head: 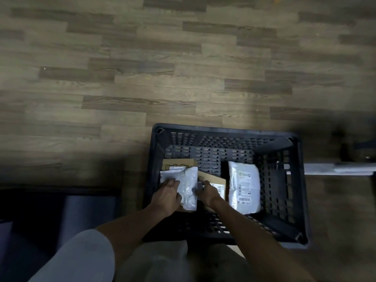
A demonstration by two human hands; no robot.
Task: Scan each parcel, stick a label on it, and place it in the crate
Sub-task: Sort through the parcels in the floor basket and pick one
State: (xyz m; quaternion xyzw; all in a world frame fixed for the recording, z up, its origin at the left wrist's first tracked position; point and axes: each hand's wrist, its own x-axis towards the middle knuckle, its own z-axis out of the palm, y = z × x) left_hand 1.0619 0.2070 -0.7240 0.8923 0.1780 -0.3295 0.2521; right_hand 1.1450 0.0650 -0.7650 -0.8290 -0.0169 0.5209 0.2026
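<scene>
Both hands are down in the black crate (pixel 299 180) at lower centre of the frame, left hand (pixel 167 195) pressing flat on a grey poly mailer (pixel 190 186), right hand (pixel 207 193) pinching its edge, probably to seat it level beside the labelled white mailer (pixel 244 188).

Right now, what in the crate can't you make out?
- Label text on the white plastic mailer: too small, blurred.
- Brown cardboard parcels in the black plastic crate: mostly covered by the grey plastic mailer.
- Left hand and right hand grips: fingertips hidden, dim.
</scene>
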